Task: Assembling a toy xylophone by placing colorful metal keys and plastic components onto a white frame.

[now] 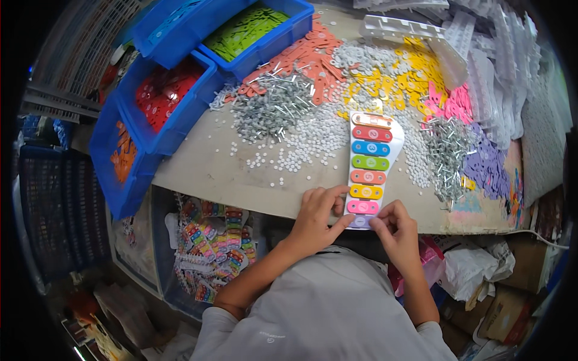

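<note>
We see the left hand (317, 212) and right hand (394, 227) pinching the near end of the white plastic toy xylophone with coloured bars (367, 168), steadying it flat at the near table edge (241, 180), pins and washers beyond.

— What surrounds the work?
— A pale, worn bench (205, 171), blue bins (174, 117) stacked at its left, dark crates (54, 210) on the floor.
— And the right?
— Cardboard boxes (512, 301), crumpled plastic bags (475, 268), even light.
</note>
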Demonstrator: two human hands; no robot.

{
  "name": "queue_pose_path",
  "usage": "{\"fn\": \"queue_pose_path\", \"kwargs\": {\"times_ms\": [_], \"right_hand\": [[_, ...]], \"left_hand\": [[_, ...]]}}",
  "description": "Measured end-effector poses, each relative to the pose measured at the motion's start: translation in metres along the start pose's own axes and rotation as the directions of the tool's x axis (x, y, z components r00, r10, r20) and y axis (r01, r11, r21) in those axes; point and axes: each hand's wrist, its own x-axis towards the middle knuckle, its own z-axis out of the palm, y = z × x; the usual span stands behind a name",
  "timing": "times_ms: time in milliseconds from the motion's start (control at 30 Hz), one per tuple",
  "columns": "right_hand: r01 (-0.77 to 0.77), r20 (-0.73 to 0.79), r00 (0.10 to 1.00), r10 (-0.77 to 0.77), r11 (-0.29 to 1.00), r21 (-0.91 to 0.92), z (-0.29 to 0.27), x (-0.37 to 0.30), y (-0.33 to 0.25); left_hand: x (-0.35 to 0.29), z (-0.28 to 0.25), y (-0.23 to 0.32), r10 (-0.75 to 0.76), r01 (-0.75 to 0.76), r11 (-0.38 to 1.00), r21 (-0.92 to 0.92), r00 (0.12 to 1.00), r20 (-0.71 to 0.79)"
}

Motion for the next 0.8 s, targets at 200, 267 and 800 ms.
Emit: {"fn": "queue_pose_path", "kwargs": {"times_ms": [200,267,800], "right_hand": [[-0.026,0.115,0.993,0.008,0.988,0.155,-0.008,0.012,0.016],[-0.012,0.148,0.989,-0.009,0.990,0.142,-0.012,0.015,0.023],[0.054,-0.180,0.983,-0.044,0.997,0.047,-0.038,0.005,0.028]], "left_hand": [[0.003,-0.008,0.001,-0.016,0.015,1.000,-0.027,1.000,-0.027],[0.005,-0.025,-0.006,0.044,-0.034,0.997,0.069,0.987,-0.153],[0.072,-0.097,-0.059,-0.038,0.294,0.778,0.555,0.904,-0.426]]}}
